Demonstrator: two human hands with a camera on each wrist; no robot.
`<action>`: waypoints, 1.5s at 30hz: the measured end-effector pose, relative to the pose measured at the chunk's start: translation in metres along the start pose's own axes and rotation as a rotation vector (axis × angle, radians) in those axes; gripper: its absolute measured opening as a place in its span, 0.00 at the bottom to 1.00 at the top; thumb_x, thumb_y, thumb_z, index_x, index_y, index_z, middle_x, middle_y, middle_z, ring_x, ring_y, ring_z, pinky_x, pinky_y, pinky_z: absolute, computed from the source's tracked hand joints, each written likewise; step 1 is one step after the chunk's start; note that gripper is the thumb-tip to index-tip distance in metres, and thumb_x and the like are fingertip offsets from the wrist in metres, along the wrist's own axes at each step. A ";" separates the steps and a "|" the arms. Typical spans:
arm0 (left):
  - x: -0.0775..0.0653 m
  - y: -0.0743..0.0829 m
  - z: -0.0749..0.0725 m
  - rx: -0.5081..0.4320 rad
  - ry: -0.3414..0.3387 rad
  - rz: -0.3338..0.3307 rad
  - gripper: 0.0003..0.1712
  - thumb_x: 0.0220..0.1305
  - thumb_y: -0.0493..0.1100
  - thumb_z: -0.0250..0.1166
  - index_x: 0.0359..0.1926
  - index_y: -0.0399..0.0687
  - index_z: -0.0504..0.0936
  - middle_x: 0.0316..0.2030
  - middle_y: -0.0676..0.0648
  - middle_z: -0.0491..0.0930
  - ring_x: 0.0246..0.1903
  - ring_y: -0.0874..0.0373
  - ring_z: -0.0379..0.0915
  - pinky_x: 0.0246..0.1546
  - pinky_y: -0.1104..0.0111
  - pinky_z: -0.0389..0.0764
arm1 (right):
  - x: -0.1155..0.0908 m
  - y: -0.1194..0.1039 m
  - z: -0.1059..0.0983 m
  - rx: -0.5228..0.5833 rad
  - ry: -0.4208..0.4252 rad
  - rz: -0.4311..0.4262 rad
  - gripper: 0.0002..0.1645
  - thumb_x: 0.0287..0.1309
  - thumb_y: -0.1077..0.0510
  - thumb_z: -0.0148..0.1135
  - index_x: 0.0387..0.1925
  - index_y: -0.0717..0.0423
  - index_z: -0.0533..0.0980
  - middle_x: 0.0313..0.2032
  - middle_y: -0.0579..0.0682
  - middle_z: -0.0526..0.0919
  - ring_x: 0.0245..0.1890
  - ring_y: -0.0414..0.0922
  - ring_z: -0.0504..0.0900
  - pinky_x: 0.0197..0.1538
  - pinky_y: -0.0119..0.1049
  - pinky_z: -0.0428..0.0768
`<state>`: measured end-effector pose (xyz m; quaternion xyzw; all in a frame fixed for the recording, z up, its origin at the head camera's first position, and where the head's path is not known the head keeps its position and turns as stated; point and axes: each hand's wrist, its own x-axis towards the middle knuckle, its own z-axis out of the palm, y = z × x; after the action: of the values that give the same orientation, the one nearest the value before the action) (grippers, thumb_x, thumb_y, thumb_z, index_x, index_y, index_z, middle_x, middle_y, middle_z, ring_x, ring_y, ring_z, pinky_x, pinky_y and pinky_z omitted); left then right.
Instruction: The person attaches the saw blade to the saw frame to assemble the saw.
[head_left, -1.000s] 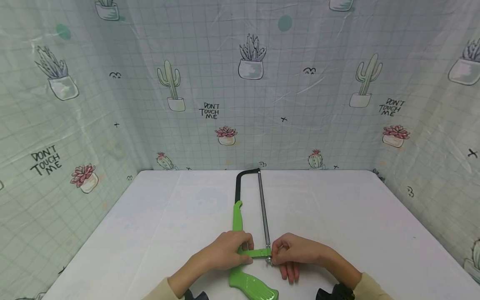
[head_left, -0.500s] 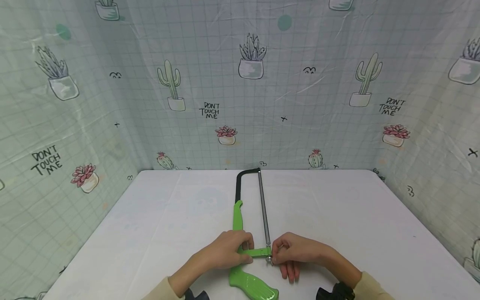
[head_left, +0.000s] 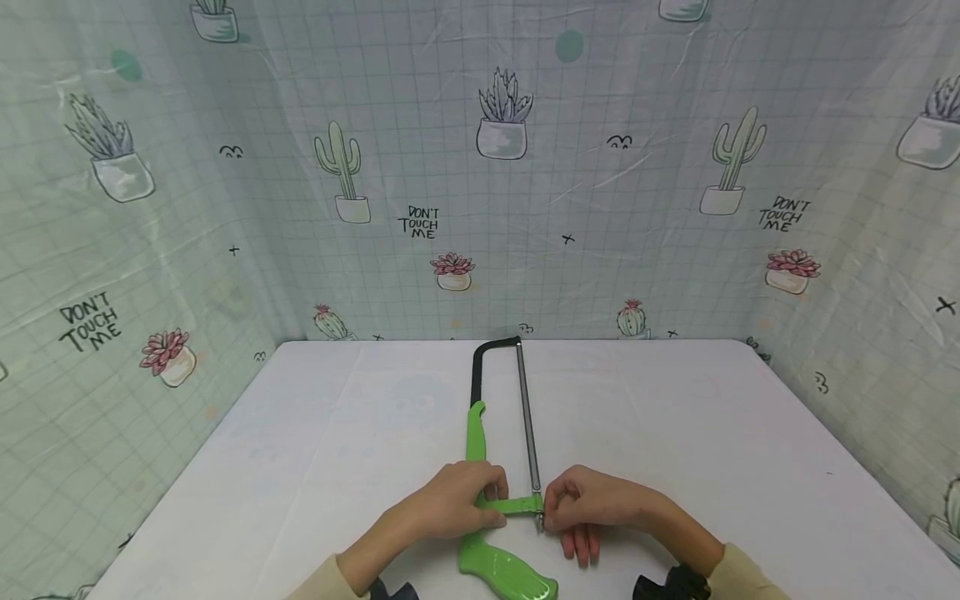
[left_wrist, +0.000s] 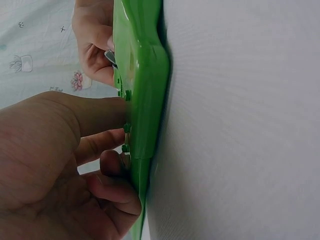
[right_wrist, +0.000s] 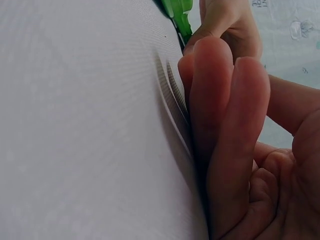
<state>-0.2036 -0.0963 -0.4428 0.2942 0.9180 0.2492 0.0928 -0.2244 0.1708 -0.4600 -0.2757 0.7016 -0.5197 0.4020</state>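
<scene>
Left hand [head_left: 459, 500] grips a green saw [head_left: 476, 437], right hand [head_left: 600, 498] pinches its metal nut [head_left: 539, 522], cactus-print sheeting [head_left: 540, 283] hemming in the table [head_left: 660, 433].

Your saw [head_left: 476, 437] lies on the worktop [head_left: 337, 442], with the handle [head_left: 507, 571] nearest to you and the far end at the back edge. Behind this edge hangs the cloth [head_left: 390, 125]. The blade [head_left: 528, 417] lies at the right of the saw's back, and the crossbar [head_left: 517, 506] joins both sides, behind the handle. Your left hand [head_left: 459, 500] is over the crossbar's left end; your right hand [head_left: 588, 504] is beside its right end, touching the nut [head_left: 539, 523], which sits before the blade.
</scene>
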 end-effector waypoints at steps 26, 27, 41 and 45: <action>-0.002 0.002 -0.001 0.007 0.002 0.003 0.11 0.59 0.50 0.76 0.38 0.59 0.82 0.33 0.62 0.79 0.34 0.71 0.71 0.39 0.72 0.75 | 0.000 -0.005 0.009 -0.044 0.106 0.019 0.15 0.63 0.52 0.68 0.32 0.61 0.80 0.17 0.47 0.84 0.12 0.35 0.80 0.16 0.28 0.76; -0.002 0.002 -0.001 0.007 0.002 0.004 0.11 0.59 0.50 0.76 0.38 0.59 0.82 0.33 0.62 0.79 0.34 0.71 0.72 0.39 0.72 0.75 | 0.000 -0.005 0.010 -0.042 0.108 0.022 0.15 0.63 0.52 0.68 0.32 0.61 0.80 0.17 0.47 0.84 0.12 0.35 0.80 0.16 0.28 0.76; -0.002 0.002 -0.002 -0.006 0.001 0.011 0.10 0.59 0.49 0.76 0.39 0.58 0.83 0.33 0.62 0.79 0.34 0.71 0.71 0.39 0.73 0.75 | 0.001 -0.002 0.005 -0.011 0.047 0.018 0.12 0.65 0.54 0.67 0.35 0.61 0.80 0.19 0.46 0.86 0.14 0.35 0.82 0.18 0.27 0.77; -0.002 0.002 -0.001 -0.008 0.004 0.013 0.10 0.59 0.49 0.76 0.39 0.58 0.83 0.33 0.62 0.79 0.33 0.71 0.71 0.39 0.73 0.74 | 0.001 -0.001 0.004 -0.005 0.043 0.027 0.10 0.65 0.55 0.66 0.36 0.59 0.80 0.19 0.46 0.86 0.14 0.34 0.82 0.18 0.27 0.77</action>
<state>-0.2016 -0.0966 -0.4406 0.2993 0.9153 0.2540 0.0904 -0.2212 0.1675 -0.4599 -0.2560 0.7149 -0.5184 0.3933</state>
